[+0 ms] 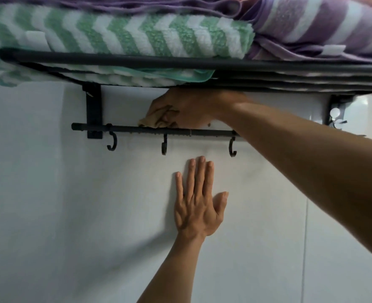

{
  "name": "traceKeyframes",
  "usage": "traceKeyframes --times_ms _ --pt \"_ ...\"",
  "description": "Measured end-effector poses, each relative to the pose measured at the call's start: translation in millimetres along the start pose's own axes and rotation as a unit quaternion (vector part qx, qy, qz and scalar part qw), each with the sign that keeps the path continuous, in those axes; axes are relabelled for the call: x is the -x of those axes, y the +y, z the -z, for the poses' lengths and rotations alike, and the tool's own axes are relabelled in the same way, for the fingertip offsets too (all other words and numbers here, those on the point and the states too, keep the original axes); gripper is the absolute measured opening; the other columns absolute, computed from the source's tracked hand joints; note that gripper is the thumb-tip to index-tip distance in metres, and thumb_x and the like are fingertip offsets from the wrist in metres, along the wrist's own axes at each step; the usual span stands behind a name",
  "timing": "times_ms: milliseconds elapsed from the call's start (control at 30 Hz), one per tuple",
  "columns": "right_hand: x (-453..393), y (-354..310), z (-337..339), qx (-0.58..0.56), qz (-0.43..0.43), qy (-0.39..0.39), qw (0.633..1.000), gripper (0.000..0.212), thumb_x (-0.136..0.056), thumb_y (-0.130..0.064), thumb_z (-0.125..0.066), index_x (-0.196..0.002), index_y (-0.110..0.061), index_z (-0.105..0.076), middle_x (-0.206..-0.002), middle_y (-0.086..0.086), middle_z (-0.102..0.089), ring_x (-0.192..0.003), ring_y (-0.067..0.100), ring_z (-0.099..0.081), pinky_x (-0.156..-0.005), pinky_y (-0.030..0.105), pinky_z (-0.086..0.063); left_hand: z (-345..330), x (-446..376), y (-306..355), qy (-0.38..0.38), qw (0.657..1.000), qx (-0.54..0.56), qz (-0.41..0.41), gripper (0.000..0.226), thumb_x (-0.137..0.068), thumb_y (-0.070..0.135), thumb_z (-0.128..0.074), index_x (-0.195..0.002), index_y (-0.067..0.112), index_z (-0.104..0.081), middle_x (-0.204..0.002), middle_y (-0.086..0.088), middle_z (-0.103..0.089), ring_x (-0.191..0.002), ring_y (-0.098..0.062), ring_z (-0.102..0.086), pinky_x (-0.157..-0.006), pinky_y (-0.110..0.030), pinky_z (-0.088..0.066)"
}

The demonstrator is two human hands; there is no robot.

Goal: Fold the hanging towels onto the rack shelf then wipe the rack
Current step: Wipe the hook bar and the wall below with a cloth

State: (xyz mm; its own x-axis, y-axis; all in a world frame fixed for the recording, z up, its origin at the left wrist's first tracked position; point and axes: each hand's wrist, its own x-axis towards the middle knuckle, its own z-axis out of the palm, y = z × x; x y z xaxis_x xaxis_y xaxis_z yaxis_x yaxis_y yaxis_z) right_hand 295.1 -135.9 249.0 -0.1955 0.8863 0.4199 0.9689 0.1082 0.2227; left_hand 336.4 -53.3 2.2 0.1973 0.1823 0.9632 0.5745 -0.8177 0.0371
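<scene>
Black rack [137,62] fixed to white wall [60,193]. On its shelf: folded green-and-white towel [124,33] at the left, purple striped towel [320,25] beside it on the right, touching. Right hand [187,108] under the shelf, fingers curled round a tan cloth [156,119], pressing it on the rack's lower bar [137,129]. Three hooks [164,147] hang from that bar. Left hand [197,197] below the bar, fingers straight, flat on the wall, holding nothing.
</scene>
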Motion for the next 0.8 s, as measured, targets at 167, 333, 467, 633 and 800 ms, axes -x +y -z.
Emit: traceKeyframes --times_ms 167,333,467,633,800 --pt "41 28 9 0.054 -0.019 0.007 0.998 0.044 -0.103 -0.002 -0.041 -0.137 -0.022 -0.060 -0.117 -0.015 -0.059 -0.100 -0.002 -0.052 -0.070 -0.010 -0.031 -2 0 2 -0.032 0.999 -0.007 -0.002 0.079 -0.098 0.057 -0.037 -0.160 0.014 -0.011 -0.168 -0.008 -0.002 -0.155 -0.024 0.001 -0.123 -0.056 -0.009" --pt "72 54 14 0.040 -0.049 -0.009 0.998 0.047 -0.098 -0.003 -0.043 -0.130 -0.028 -0.067 -0.126 -0.016 -0.067 -0.112 0.000 -0.062 -0.101 0.012 -0.046 -1 0 4 -0.032 0.999 -0.014 -0.002 0.079 -0.098 0.056 -0.038 -0.160 0.013 -0.012 -0.168 -0.008 -0.003 -0.155 -0.026 0.000 -0.123 -0.055 -0.007" --pt "97 73 22 0.034 -0.082 -0.008 0.996 0.044 -0.095 -0.009 -0.045 -0.121 -0.034 -0.070 -0.115 -0.018 -0.072 -0.109 0.003 -0.067 -0.100 0.031 -0.054 -3 1 3 -0.016 1.000 -0.019 -0.006 0.079 -0.097 0.054 -0.040 -0.159 0.012 -0.014 -0.168 -0.009 -0.006 -0.155 -0.027 -0.003 -0.123 -0.056 -0.008" --pt "133 85 30 -0.019 -0.118 -0.001 0.993 0.048 -0.100 0.001 -0.043 -0.124 -0.031 -0.071 -0.108 -0.025 -0.071 -0.104 -0.011 -0.064 -0.094 0.010 -0.050 -4 1 3 -0.010 1.000 -0.025 -0.010 0.079 -0.097 0.054 -0.038 -0.159 0.012 -0.014 -0.168 -0.009 -0.006 -0.155 -0.027 -0.003 -0.123 -0.057 -0.008" --pt "162 100 37 0.008 -0.160 0.002 0.987 0.042 -0.103 -0.008 -0.048 -0.125 -0.037 -0.069 -0.120 -0.023 -0.069 -0.112 -0.004 -0.063 -0.104 0.014 -0.045 -5 1 2 -0.010 0.999 -0.028 -0.011 0.079 -0.097 0.055 -0.034 -0.160 0.012 -0.012 -0.168 -0.009 -0.005 -0.155 -0.026 -0.001 -0.124 -0.055 -0.005"
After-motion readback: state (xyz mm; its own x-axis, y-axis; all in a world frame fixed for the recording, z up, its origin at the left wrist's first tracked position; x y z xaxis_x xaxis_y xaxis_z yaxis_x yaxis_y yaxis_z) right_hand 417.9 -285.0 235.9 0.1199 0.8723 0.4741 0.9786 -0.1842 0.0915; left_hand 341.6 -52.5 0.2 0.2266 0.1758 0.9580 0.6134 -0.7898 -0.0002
